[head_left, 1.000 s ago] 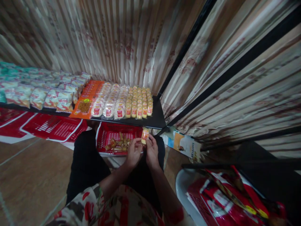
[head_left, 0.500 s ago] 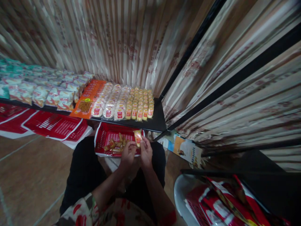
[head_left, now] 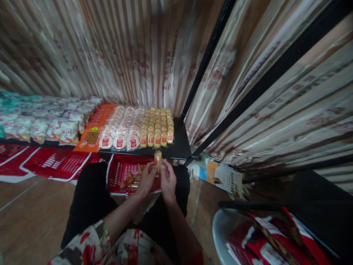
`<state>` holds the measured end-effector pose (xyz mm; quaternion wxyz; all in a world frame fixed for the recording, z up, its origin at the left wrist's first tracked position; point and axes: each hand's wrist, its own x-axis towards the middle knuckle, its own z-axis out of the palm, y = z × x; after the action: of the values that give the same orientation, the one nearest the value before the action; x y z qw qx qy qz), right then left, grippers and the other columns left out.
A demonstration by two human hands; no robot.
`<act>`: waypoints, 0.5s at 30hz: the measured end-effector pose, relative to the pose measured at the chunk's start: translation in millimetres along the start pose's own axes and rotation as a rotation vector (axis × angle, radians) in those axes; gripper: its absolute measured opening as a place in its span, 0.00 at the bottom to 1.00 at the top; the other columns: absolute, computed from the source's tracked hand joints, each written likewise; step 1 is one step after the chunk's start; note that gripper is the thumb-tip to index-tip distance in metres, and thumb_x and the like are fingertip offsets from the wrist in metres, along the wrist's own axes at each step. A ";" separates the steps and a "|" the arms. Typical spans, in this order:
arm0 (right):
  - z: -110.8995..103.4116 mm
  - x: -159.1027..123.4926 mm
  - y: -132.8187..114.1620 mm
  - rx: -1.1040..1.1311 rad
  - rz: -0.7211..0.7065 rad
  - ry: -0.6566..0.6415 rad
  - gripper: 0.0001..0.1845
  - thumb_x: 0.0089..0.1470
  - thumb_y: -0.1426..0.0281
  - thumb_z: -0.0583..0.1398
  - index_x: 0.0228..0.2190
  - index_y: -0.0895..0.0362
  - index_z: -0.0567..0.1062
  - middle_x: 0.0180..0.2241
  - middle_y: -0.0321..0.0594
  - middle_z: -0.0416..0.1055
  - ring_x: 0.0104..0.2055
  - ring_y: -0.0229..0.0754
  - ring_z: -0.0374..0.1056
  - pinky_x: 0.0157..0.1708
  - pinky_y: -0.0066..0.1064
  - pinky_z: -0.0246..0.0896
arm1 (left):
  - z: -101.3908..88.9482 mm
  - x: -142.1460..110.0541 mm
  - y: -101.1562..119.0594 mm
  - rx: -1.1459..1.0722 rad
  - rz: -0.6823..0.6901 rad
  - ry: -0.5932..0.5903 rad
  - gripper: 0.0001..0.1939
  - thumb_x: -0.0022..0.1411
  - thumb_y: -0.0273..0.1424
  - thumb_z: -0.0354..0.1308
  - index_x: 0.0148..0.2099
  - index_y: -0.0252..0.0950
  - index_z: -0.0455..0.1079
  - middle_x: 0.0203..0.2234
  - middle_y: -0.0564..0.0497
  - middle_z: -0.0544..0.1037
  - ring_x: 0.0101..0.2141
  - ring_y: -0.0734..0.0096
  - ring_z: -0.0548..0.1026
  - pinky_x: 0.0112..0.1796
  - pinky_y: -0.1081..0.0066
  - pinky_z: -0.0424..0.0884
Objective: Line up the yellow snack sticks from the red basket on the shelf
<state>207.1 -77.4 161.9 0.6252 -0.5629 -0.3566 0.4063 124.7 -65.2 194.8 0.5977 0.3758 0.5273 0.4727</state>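
Observation:
Both hands meet over a red basket (head_left: 118, 173) that rests on my lap. My left hand (head_left: 146, 178) and my right hand (head_left: 167, 179) pinch a small yellow snack packet (head_left: 158, 158) between them, held upright. Several more of these packets (head_left: 129, 178) lie in the basket. On the black shelf (head_left: 180, 145) just ahead, the same yellow packets (head_left: 157, 129) stand in neat rows beside rows of round white cakes (head_left: 121, 129).
Further left on the shelf lie an orange flat pack (head_left: 95, 125) and many pale snack bags (head_left: 41, 123). Red baskets (head_left: 55, 163) sit below the shelf. A booklet (head_left: 220, 176) lies on the floor, and a white tub with red wrappers (head_left: 264, 239) stands at the lower right. Striped paper covers the walls.
The packet has turned from flat-on to edge-on between my fingers. Both hands have drifted slightly left along with the view.

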 end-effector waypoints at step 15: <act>24.5 38.8 0.8 -0.070 -0.108 -0.091 0.16 0.54 0.63 0.58 0.43 0.55 0.73 0.45 0.45 0.70 0.42 0.42 0.70 0.42 0.34 0.68 | -2.8 40.3 16.2 -0.026 0.025 0.064 0.20 0.50 0.41 0.61 0.42 0.33 0.70 0.34 0.47 0.80 0.36 0.65 0.77 0.40 0.68 0.72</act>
<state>201.0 -31.9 163.4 0.6092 -0.5452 -0.4286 0.3846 119.1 -22.2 198.7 0.5795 0.3593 0.5351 0.4988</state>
